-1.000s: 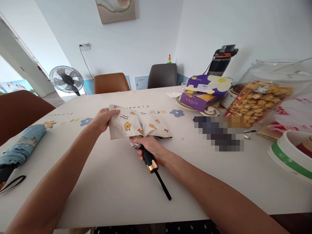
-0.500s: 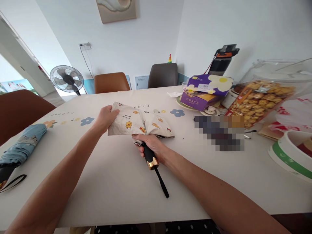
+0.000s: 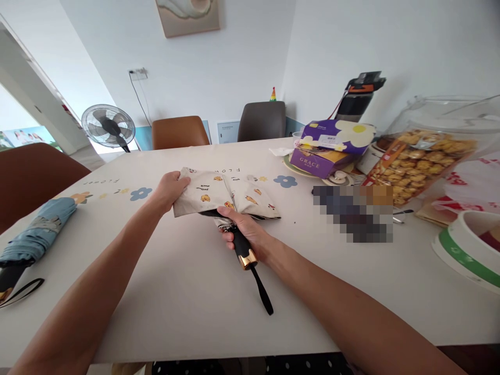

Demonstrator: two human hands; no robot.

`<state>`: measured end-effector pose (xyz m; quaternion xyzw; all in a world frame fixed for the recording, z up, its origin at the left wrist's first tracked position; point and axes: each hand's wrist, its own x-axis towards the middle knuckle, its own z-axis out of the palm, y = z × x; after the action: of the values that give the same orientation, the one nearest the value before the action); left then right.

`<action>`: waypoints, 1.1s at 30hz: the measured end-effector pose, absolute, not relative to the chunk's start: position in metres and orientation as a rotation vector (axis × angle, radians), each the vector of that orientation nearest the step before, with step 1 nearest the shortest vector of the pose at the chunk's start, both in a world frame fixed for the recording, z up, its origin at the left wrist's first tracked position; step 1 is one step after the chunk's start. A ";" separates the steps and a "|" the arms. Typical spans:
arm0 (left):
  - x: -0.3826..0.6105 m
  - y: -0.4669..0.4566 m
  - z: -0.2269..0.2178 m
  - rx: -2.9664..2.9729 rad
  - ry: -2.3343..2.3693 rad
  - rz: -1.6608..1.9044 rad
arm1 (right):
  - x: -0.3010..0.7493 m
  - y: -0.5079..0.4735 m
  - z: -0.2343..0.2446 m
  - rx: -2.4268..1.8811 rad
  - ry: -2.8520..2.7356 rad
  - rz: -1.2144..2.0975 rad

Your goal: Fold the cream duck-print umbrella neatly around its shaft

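A cream folding umbrella printed with yellow ducks is held over the white table, its canopy collapsed and its panels loose. My left hand pinches the outer edge of a panel that is spread flat to the left. Closed around the top of the black handle, where the fabric gathers, is my right hand; the thumb lies along the canopy's lower edge. The handle ends in a gold band, and a black wrist strap hangs from it toward me.
A folded blue umbrella lies at the left. On the right are a purple tissue pack, a black bottle, a plastic jar of snacks, a blurred-out dark item and a white-and-green round container. Chairs stand behind.
My right thumb has shifted slightly up onto the panel's lower edge, where some dark underside now shows. The left hand keeps its hold on the panel, almost unmoved.
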<state>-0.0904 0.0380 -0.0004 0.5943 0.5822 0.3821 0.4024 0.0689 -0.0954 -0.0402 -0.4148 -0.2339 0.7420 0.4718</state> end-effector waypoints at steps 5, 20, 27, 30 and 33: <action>-0.091 0.039 -0.005 1.538 1.498 0.864 | 0.068 -0.097 -0.039 -0.998 -0.531 1.768; -0.095 0.044 -0.009 1.515 1.481 0.839 | 0.069 -0.096 -0.037 -1.063 -0.533 1.782; -0.094 0.042 -0.006 1.517 1.498 0.780 | 0.068 -0.096 -0.039 -1.093 -0.540 1.737; -0.094 0.042 -0.006 1.480 1.492 0.782 | 0.067 -0.096 -0.039 -1.097 -0.537 1.729; -0.093 0.043 -0.006 1.496 1.495 0.796 | 0.067 -0.096 -0.039 -1.104 -0.531 1.725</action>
<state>-0.0932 0.0425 -0.0064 0.5987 0.5983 0.3184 0.4268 0.0675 -0.0965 -0.0385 -0.4545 -0.2188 0.7105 0.4907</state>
